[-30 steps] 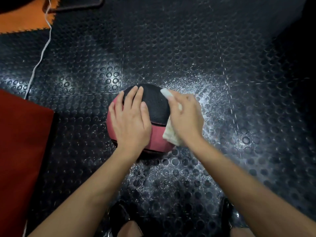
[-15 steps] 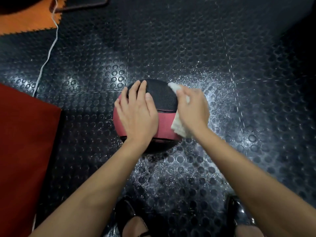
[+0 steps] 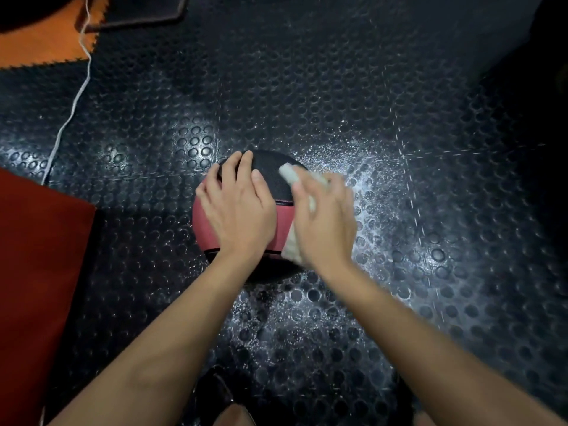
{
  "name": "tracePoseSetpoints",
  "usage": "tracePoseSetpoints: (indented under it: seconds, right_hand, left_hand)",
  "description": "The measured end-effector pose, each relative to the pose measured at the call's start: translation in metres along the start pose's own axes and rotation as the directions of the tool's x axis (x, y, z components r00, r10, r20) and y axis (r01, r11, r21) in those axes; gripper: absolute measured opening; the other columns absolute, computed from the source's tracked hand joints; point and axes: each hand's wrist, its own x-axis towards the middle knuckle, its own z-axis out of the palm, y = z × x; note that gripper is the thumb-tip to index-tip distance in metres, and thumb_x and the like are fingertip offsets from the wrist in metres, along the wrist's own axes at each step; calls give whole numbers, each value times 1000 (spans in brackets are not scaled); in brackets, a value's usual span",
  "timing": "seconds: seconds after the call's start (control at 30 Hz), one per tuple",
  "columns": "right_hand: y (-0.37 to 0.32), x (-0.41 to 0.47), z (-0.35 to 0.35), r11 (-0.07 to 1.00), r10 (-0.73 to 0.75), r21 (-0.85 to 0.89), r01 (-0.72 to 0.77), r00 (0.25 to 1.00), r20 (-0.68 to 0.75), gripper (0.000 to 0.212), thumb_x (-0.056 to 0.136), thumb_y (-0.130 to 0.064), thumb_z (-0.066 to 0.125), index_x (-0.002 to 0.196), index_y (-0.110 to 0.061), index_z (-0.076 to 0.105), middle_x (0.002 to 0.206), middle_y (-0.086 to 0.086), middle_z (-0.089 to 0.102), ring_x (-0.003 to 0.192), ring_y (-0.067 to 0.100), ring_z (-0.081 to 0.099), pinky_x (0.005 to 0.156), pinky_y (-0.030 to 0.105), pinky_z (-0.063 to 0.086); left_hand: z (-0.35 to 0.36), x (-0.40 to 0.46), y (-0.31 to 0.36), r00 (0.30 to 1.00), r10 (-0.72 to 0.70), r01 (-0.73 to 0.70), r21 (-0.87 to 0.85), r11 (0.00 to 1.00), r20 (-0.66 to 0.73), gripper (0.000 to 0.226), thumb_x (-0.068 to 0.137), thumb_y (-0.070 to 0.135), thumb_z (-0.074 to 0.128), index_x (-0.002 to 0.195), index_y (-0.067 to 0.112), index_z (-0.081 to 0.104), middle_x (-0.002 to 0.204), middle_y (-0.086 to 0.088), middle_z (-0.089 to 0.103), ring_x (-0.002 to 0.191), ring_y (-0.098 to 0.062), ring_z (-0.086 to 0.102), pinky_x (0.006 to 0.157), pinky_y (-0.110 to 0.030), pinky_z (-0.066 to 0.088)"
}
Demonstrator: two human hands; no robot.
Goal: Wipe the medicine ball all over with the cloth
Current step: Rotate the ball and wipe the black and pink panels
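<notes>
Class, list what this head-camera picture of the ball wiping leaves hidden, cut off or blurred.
- Medicine ball: its underside faces away, and much of its top lies under both hands.
- Right hand: motion-blurred, so its grip on the cloth is unclear.
- Cloth: mostly covered by that hand.
- Left hand: palm contact hidden.
- White cord: both ends cut off by the frame edges.

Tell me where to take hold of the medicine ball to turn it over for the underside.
Take the medicine ball by its two opposite sides, palms from left and right. It is round with no handle in view, so a one-handed grip would likely slip. The left hand lies flat on top; the right hand presses the cloth to its right side.
</notes>
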Motion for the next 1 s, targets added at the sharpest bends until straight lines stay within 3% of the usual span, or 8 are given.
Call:
tracePoseSetpoints:
  seconds: [0.1, 0.23, 0.4, 0.57, 0.7, 0.73, 0.87, 1.0]
  right_hand:
    - [4, -19, -1, 990, -144, -5, 144, 989, 13, 33, 97, -41, 43, 128, -39, 56, 112, -12, 39, 101, 6, 36, 68, 9, 28]
    - [24, 20, 2, 952, 271, 134, -276, 961, 55, 33, 99, -42, 40, 125, -35, 59, 103, -8, 45, 101, 17, 53, 66, 23, 37]
    - [8, -24, 0, 995, -81, 70, 78, 996, 37, 34, 98, -43, 42, 130, -43, 52, 111, -16, 33, 104, 1, 33, 72, 7, 26]
    - [24, 10, 7, 950, 282, 132, -281, 959, 13, 35, 98, -46, 41, 127, -35, 56, 109, -8, 48, 99, 12, 51, 66, 16, 39]
    - [5, -23, 3, 995, -61, 82, 61, 998, -2, 32, 98, -44, 44, 128, -42, 54, 112, -16, 37, 104, 2, 36, 73, 7, 28]
    - [9, -24, 3, 993, -76, 86, 76, 997, -5, 32, 97, -42, 45, 128, -41, 55, 112, -16, 36, 105, 3, 36, 73, 8, 30]
    - [21, 6, 8, 954, 255, 166, -249, 967, -13, 34, 97, -42, 44, 126, -31, 58, 104, -10, 45, 97, 16, 54, 73, 26, 49]
    - [5, -15, 5, 992, 0, 130, 1, 1000, -6, 33, 97, -43, 44, 127, -38, 56, 111, -15, 37, 102, 5, 40, 73, 11, 36]
  left_hand:
    - [-1, 3, -1, 1000, -17, 18, -12, 1000, 22, 63, 94, 40, 13, 143, 21, 47, 148, 5, 45, 139, -24, 32, 113, -45, 20]
    - [-1, -1, 1, 1000, -18, 19, -18, 1000, 14, 60, 95, 40, 16, 143, 21, 47, 148, 4, 45, 140, -25, 32, 114, -48, 19]
    - [-3, 2, -4, 999, -32, 32, -42, 999, 8, 59, 95, 39, 17, 142, 21, 48, 148, 4, 46, 139, -24, 34, 113, -46, 21]
    - [-2, -3, -2, 1000, -24, 24, -20, 1000, 3, 59, 96, 39, 17, 143, 21, 47, 148, 4, 46, 139, -24, 33, 112, -45, 20]
    - [-1, 3, -3, 999, -32, 32, -35, 999, 7, 55, 97, 37, 21, 142, 20, 49, 147, 3, 47, 138, -24, 34, 112, -44, 21]
    - [-3, 2, -4, 999, -35, 35, -43, 998, 8, 54, 98, 35, 23, 142, 20, 49, 148, 3, 47, 138, -24, 34, 113, -45, 21]
    - [-3, 0, -5, 999, -38, 38, -45, 998, -5, 53, 98, 35, 25, 142, 19, 50, 147, 3, 47, 138, -25, 35, 113, -46, 23]
    - [-2, 5, -4, 998, -55, 56, -47, 997, 17, 53, 97, 35, 24, 142, 21, 49, 148, 5, 46, 138, -23, 34, 113, -45, 20]
